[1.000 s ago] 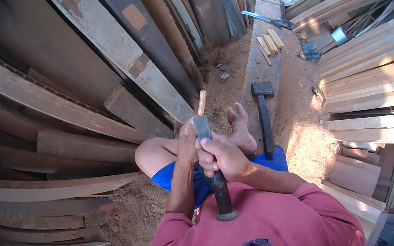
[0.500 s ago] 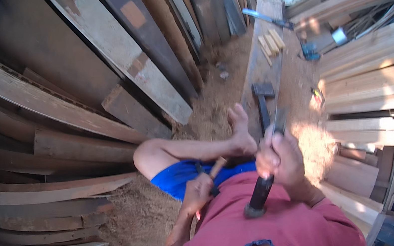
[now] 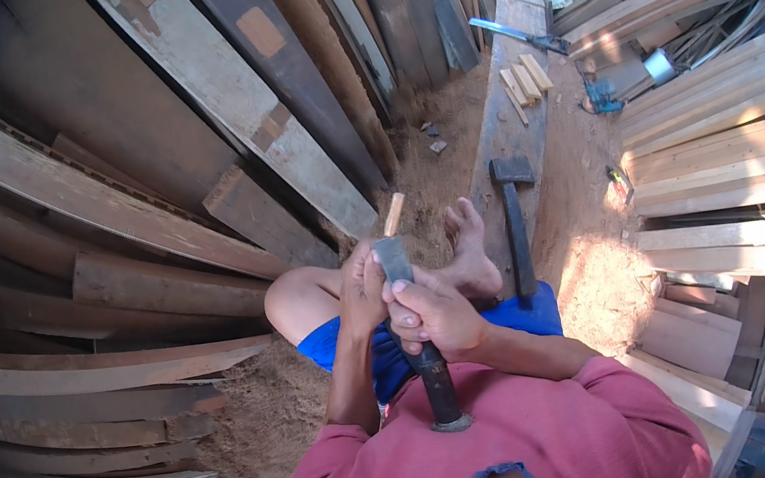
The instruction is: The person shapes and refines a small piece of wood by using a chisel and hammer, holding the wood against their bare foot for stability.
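Note:
My right hand (image 3: 439, 314) is wrapped round a chisel (image 3: 440, 389), whose dark handle points back to my chest. The wide grey blade of the chisel tilts away from me over my lap. Closed beside the blade, my left hand (image 3: 362, 289) grips a short pale wooden stick (image 3: 394, 215). The stick's end shows beyond the blade, and its lower part is hidden behind the blade and fingers. Whether the blade's edge touches the wood, I cannot tell. A dark mallet (image 3: 510, 172) lies on the plank by my bare foot, its handle toward me.
Several small wood blocks (image 3: 526, 80) rest on the long plank (image 3: 504, 129), with a blue-bladed tool (image 3: 515, 34) farther along. Tall boards (image 3: 284, 96) lean at the left. Stacked lumber (image 3: 724, 166) lines the right, near a teal power tool (image 3: 602, 98). Sawdust covers the ground.
My right hand has brought the chisel left and down over my lap. My left hand has risen with the wooden stick, and the two hands now meet at the blade.

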{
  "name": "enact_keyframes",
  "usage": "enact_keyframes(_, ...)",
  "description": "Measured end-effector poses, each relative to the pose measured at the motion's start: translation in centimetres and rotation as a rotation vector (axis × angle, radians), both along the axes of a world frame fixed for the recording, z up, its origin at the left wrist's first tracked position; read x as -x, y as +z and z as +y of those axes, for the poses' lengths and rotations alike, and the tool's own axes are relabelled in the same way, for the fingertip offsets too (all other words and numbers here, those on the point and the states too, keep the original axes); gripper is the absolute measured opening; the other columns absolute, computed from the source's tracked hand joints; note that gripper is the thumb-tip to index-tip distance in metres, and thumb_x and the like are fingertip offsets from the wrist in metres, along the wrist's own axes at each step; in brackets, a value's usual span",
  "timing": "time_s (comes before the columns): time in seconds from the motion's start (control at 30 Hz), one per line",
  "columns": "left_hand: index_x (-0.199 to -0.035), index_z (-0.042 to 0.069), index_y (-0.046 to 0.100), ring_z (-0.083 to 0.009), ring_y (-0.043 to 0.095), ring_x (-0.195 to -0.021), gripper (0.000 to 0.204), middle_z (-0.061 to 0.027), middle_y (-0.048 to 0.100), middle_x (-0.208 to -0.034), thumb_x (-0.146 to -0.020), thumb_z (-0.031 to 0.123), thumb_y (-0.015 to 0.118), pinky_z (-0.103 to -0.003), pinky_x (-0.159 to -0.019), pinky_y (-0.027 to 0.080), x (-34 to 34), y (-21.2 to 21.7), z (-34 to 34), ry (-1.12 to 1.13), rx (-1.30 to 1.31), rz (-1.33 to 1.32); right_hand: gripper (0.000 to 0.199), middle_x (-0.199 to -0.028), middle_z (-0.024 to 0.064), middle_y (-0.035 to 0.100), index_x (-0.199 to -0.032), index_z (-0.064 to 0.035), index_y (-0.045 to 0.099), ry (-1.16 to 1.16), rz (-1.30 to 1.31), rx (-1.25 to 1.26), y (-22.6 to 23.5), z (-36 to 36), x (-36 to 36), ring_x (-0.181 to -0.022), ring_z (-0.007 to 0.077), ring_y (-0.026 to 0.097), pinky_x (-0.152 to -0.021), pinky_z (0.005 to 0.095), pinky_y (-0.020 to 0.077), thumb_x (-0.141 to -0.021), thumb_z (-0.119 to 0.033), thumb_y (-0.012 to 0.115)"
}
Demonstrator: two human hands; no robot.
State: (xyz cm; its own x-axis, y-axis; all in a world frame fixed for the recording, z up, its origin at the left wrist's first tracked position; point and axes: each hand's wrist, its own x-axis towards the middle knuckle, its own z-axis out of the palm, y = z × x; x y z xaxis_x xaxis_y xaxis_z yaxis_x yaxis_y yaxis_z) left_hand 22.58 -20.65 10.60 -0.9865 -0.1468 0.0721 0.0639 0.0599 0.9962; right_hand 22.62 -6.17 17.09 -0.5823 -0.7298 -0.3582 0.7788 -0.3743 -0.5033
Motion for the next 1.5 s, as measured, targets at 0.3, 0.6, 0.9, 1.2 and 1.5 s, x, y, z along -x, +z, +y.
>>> enact_keyframes(0.3,-0.086,0.005,0.056,-0.0083,0.044,-0.052,0.035,-0.0023,0.050,-0.062,-0.104,0.031,0.040,-0.025,-0.047,0.035,-10.0,-4.2,-0.2,0.088,-0.513,-0.333,0.023,-0.056,-0.0016,0.041,-0.106,-0.0032,0.052,-0.280,0.459,-0.265,2.4,7.3,2.1,-0.042,0.0083,0.039,-0.040,0.0235,0.0359,-0.099,-0.024,0.046)
enact_keyframes(0.6,-0.096,0.001,0.057,-0.0095,0.037,-0.041,0.047,-0.0040,0.048,-0.055,-0.104,0.042,0.037,-0.023,-0.043,0.033,-4.1,-0.8,3.6,-0.217,-0.816,-0.406,0.013,-0.065,-0.0019,0.048,-0.094,-0.0025,0.062,-0.303,1.187,-0.747,-4.4,4.2,6.1,-0.049,0.0066,0.039,-0.047,0.0225,0.0361,-0.092,-0.014,0.058)
enact_keyframes(0.9,-0.083,0.006,0.053,-0.0095,0.035,-0.043,0.040,0.0007,0.040,-0.051,-0.103,0.036,0.038,-0.025,-0.042,0.029,-0.6,-2.8,3.7,-0.143,-0.739,-0.359,0.020,-0.074,0.0025,0.051,-0.112,-0.0054,0.049,-0.477,0.212,-0.299,-3.8,3.6,4.2,-0.051,0.0072,0.044,-0.047,0.0236,0.0417,-0.100,-0.020,0.044)
enact_keyframes(1.2,-0.085,0.007,0.055,-0.0069,0.046,-0.070,0.040,0.0013,0.051,-0.074,-0.103,0.036,0.036,-0.026,-0.064,0.040,0.9,1.2,2.0,-0.058,-0.008,-0.170,0.014,-0.066,-0.0023,0.043,-0.102,-0.0083,0.047,-0.095,-0.038,-0.029,-0.6,0.9,-0.9,-0.047,0.0068,0.039,-0.047,0.0270,0.0397,-0.100,-0.021,0.041)
enact_keyframes(1.5,-0.098,0.003,0.058,-0.0087,0.050,-0.076,0.038,-0.0001,0.055,-0.080,-0.105,0.032,0.035,-0.025,-0.070,0.043,-1.8,2.9,3.1,-0.017,-0.096,-0.078,0.016,-0.063,-0.0015,0.043,-0.100,-0.0066,0.047,-0.106,0.136,-0.090,1.0,2.0,-1.2,-0.046,0.0062,0.037,-0.044,0.0261,0.0388,-0.101,-0.020,0.038)
